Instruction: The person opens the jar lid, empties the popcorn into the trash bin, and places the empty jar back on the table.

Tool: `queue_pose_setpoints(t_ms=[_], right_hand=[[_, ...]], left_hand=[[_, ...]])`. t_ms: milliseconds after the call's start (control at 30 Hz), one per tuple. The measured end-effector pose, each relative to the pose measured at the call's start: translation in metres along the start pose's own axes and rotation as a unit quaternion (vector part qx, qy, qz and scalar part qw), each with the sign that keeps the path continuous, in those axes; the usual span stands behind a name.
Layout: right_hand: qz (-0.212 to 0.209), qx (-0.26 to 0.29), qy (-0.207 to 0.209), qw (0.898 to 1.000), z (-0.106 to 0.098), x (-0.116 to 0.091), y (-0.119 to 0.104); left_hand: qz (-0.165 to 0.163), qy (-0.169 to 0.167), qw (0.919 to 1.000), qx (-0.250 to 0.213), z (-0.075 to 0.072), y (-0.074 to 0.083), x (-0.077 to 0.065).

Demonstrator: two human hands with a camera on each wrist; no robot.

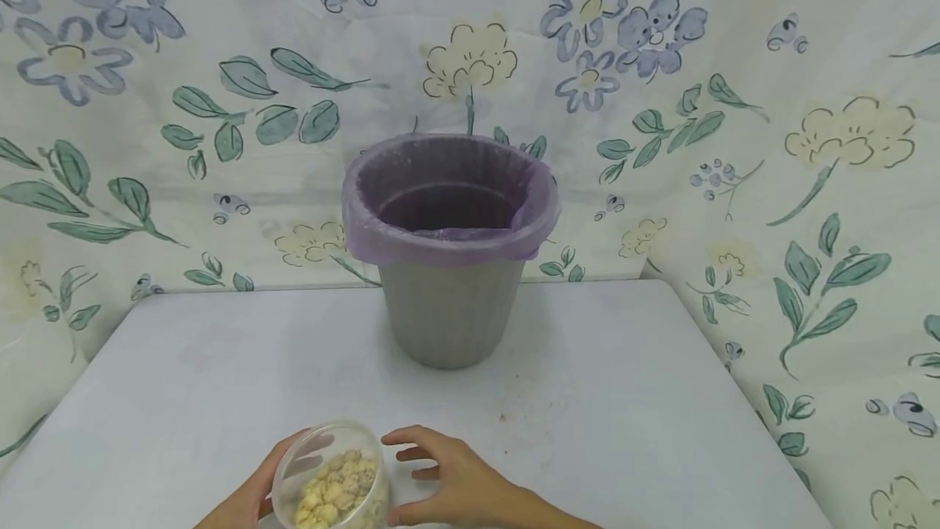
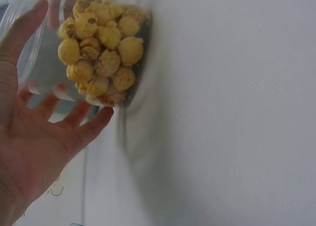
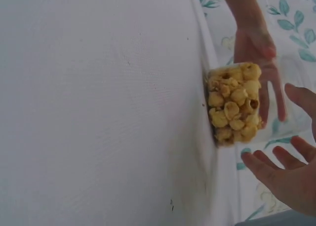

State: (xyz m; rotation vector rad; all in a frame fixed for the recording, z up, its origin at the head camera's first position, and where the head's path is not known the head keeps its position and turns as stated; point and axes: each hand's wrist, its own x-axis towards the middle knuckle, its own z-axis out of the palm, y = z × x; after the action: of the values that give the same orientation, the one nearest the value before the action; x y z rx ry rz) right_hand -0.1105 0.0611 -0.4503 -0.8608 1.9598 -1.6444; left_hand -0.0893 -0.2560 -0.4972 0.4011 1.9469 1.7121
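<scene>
A clear plastic tub of popcorn (image 1: pixel 338 496) stands lidless on the white table at the near edge of the head view. My left hand (image 1: pixel 253 492) holds it from the left, thumb on one side and fingers around the other; some fingers show through the clear wall. In the left wrist view the round yellow popcorn (image 2: pixel 101 48) fills the lower part of the tub, and the left hand (image 2: pixel 47 132) cups it. On the tub's other side, my right hand (image 1: pixel 455 480) is spread with bent, parted fingers. A gap separates this right hand (image 3: pixel 291 171) from the tub in the right wrist view.
Farther back on the table (image 1: pixel 624 398) stands a grey bin (image 1: pixel 451 317) lined with a purple bag (image 1: pixel 455 250) folded over its rim. Small brown specks (image 1: pixel 503 417) lie in front of it. A floral cloth (image 1: pixel 242 6) hangs behind and along the sides.
</scene>
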Motion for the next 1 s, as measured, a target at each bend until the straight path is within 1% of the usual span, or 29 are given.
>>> queue_pose_setpoints(t_ms=[67,133,233,267,333,400,467,533,600,667,733,767,833,933,1000], right_hand=[[0.006,0.013,-0.007,1.0,0.001,0.001,0.0],[0.014,0.024,-0.011,1.0,0.001,0.002,0.0],[0.022,0.027,-0.011,0.999,-0.001,0.002,-0.002],[0.023,0.026,-0.01,0.999,-0.001,0.002,-0.002],[0.022,0.02,-0.002,1.0,-0.001,0.001,-0.003],[0.019,0.013,0.01,1.0,-0.002,0.0,-0.004],[0.016,0.002,0.026,1.0,-0.004,-0.002,-0.004],[0.012,-0.007,0.039,0.999,-0.005,-0.004,-0.005],[0.005,-0.015,0.048,0.999,-0.007,-0.005,-0.006],[-0.009,-0.022,0.052,0.998,-0.01,-0.006,-0.007],[-0.029,-0.034,0.055,0.998,-0.013,-0.006,-0.008],[-0.038,-0.04,0.056,0.997,-0.015,-0.005,-0.01],[-0.055,-0.051,0.058,0.995,-0.019,-0.005,-0.012],[-0.068,-0.063,0.064,0.994,-0.026,-0.005,-0.017],[-0.071,-0.065,0.067,0.993,-0.032,-0.006,-0.021]], left_hand=[[-0.008,0.004,0.9999,-0.01,0.002,0.0,0.001],[0.007,0.002,0.9999,-0.016,0.004,0.0,0.003],[0.03,-0.001,0.9995,-0.012,0.006,0.004,0.007],[0.029,0.004,0.9995,-0.01,0.008,0.007,0.007],[0.017,0.015,0.9997,-0.007,0.012,0.015,0.009],[-0.008,0.031,0.9995,0.008,0.018,0.025,0.013],[-0.022,0.044,0.9984,0.026,0.024,0.036,0.017],[-0.022,0.057,0.9966,0.054,0.03,0.045,0.021],[-0.013,0.069,0.9951,0.069,0.037,0.054,0.023],[0.007,0.079,0.9929,0.089,0.044,0.061,0.025],[0.033,0.092,0.988,0.119,0.05,0.068,0.026],[0.052,0.098,0.9849,0.133,0.052,0.072,0.027],[0.094,0.111,0.9753,0.166,0.057,0.078,0.03],[0.135,0.121,0.9651,0.189,0.062,0.09,0.035],[0.147,0.117,0.9633,0.192,0.065,0.1,0.039]])
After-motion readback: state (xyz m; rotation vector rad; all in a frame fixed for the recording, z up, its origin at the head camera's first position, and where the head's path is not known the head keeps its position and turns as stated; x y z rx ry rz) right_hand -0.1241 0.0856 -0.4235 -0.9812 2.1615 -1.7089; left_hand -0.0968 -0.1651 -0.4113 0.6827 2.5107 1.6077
